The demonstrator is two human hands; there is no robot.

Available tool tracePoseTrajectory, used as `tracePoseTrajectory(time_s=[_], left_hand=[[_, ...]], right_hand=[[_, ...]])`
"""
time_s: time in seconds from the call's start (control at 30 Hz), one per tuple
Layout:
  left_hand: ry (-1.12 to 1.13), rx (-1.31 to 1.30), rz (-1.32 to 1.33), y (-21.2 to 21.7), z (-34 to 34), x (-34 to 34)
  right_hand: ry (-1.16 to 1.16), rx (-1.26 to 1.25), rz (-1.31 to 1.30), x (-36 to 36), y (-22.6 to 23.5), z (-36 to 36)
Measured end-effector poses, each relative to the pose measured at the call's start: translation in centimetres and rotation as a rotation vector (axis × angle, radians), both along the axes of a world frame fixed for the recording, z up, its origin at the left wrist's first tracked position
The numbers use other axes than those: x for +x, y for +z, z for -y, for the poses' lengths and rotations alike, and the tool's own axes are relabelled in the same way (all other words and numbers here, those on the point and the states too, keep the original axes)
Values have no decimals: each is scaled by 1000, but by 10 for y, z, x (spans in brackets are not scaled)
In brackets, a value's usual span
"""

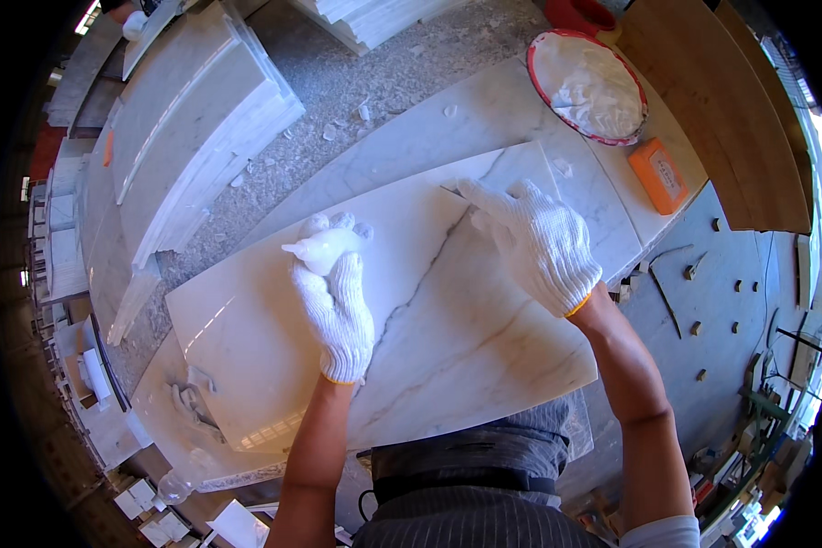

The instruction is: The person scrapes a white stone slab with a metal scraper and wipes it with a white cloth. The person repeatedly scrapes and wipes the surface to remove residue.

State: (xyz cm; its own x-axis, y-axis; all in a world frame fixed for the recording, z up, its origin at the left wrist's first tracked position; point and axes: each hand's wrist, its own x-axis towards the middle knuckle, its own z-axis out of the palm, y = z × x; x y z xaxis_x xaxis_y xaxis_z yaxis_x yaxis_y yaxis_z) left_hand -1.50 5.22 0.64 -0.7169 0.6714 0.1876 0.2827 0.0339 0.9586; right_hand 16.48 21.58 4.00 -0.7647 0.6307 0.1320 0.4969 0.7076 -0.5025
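Both my hands wear white knitted gloves over a polished white marble slab with grey veins. My left hand, palm up, is closed around a small glossy white squeeze bottle, its pointed tip facing left. My right hand is bent over the upper right part of the slab, beside a long dark vein. Between its thumb and fingers is a thin metal blade, of which only the end shows; the glove hides the rest.
Under the slab lies a larger marble slab. To the far right sit a red-rimmed basin of crumpled white material and an orange box. Stacked slabs stand at the left, with white chips nearby. A clear plastic bottle is lower left.
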Motion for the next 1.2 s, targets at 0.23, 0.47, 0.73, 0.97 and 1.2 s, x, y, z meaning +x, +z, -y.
tracePoseTrajectory(time_s=[0.23,0.47,0.73,0.97,1.2], left_hand=[[36,81,44,-3,-4,4],[-48,-31,-89,10,-18,-8],[-167,-56,-490,-9,-51,-46],[-183,-218,-872,-4,-62,-52],[-125,-378,-1147,7,-64,-44]], right_hand=[[105,90,-237,-5,-17,1],[-12,-33,-60,13,7,14],[-172,-26,-245,34,-20,63],[-167,-43,-308,32,-22,62],[-183,-55,-308,33,-19,61]])
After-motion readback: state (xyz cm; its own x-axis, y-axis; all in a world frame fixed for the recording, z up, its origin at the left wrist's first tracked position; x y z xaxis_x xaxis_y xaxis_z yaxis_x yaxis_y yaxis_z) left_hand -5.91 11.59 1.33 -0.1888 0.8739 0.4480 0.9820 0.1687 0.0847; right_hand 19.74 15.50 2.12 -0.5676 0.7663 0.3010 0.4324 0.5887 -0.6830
